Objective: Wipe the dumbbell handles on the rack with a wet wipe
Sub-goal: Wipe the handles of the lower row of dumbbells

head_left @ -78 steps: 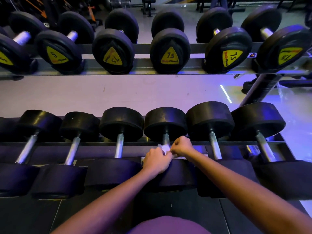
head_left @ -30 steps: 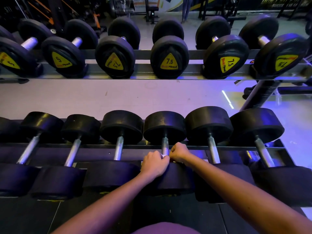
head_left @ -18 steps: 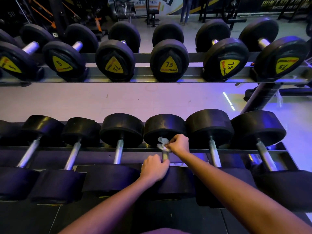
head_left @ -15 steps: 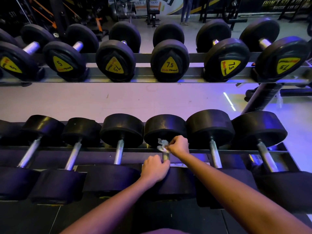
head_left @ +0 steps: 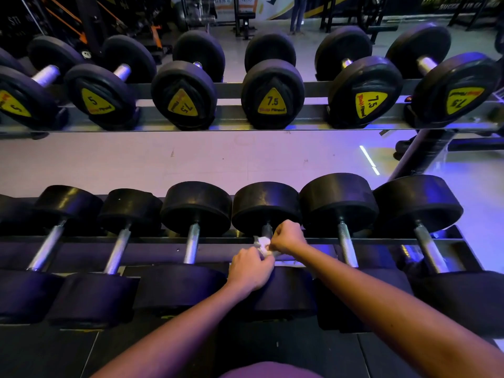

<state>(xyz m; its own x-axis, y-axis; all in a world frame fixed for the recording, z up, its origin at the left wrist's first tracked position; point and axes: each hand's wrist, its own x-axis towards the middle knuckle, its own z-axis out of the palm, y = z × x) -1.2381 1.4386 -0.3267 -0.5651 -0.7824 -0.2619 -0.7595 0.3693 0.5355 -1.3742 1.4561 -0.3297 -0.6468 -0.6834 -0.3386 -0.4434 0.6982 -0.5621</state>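
Risks, as judged from the present position:

The rack (head_left: 152, 253) carries its lower row head to head; the dumbbell (head_left: 266, 207) you are working on sits between two neighbours whose far heads touch or nearly touch it. If you pull along the handle (head_left: 266, 230) instead of around it, the dumbbell could roll or shift in its cradle and catch a knuckle against a head.

Your left hand (head_left: 251, 270) has its fingers curled tight at the near end of the handle, apparently steadying it; whether it also holds the wipe's edge cannot be told. Your right hand (head_left: 289, 238) has its fingers closed, pinching the wipe (head_left: 262, 244) against the handle near the far head.

The wipe is bunched; a wad may cover only part of the bar's round and miss the underside, and it could snag on the knurling.

Room and edges:

Both hands fill most of the exposed bar; travel is short, stopped by a head at each end. The cross rail runs just under your right hand. The handles left (head_left: 192, 244) and right (head_left: 346, 246) stand open and reachable; the upper row (head_left: 272, 96) lies well apart, beyond open floor.
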